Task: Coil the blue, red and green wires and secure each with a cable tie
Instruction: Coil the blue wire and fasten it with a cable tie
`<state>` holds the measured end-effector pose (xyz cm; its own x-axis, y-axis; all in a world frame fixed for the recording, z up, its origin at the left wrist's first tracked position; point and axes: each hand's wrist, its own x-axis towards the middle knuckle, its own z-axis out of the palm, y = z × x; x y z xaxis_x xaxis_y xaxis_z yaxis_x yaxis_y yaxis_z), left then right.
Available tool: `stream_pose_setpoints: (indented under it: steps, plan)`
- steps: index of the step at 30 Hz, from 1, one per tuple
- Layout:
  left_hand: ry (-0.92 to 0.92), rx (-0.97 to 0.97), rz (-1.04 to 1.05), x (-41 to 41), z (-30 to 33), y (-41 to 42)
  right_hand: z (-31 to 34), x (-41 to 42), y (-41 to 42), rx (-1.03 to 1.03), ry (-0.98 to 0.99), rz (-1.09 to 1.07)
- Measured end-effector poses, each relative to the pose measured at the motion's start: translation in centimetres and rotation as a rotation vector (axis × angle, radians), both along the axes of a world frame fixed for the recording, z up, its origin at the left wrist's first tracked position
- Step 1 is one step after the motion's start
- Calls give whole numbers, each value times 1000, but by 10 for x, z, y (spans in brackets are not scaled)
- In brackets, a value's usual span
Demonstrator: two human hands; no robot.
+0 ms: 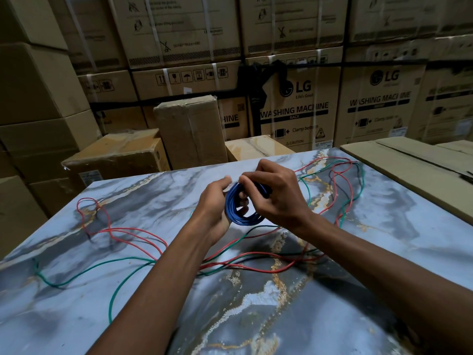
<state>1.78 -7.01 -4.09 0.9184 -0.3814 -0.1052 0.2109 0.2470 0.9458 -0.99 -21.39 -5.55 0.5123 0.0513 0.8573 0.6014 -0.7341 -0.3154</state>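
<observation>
Blue wire [236,203] coiled, held above the middle of the marble table [371,290]. Left hand [213,204] grips the coil's left side, fingers curled through it. Right hand [275,192] pinches the coil's top. Red wire [120,230] and green wire [84,271] lie loose across the table, loops nearing the left and far edges. Cardboard boxes [189,129] crowd the far side.

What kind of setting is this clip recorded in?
Likely an appliance warehouse or stockroom: strapped brown cardboard cartons stacked high, several printed LG washing machine boxes, and a grey marble-patterned table squeezed among them.
</observation>
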Motion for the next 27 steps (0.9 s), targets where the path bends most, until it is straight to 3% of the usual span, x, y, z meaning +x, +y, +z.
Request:
stream_pose_setpoints:
  steps: [7,12,17,21,27]
  plan:
    - [-9,-103,-155,-8,-1,-9,3,1,-15,132,-62,-90]
    - [1,-230,-175,-13,0,-14,3,2,-14,200,-81,-128]
    - [-122,-226,-78,-15,-4,-22,3,1,-13,228,-99,-150]
    - [-217,-143,31,-15,-8,-26,0,-4,-7,273,-67,-155]
    - [-529,247,143,-4,-12,-14,-1,-19,-6,338,141,-80]
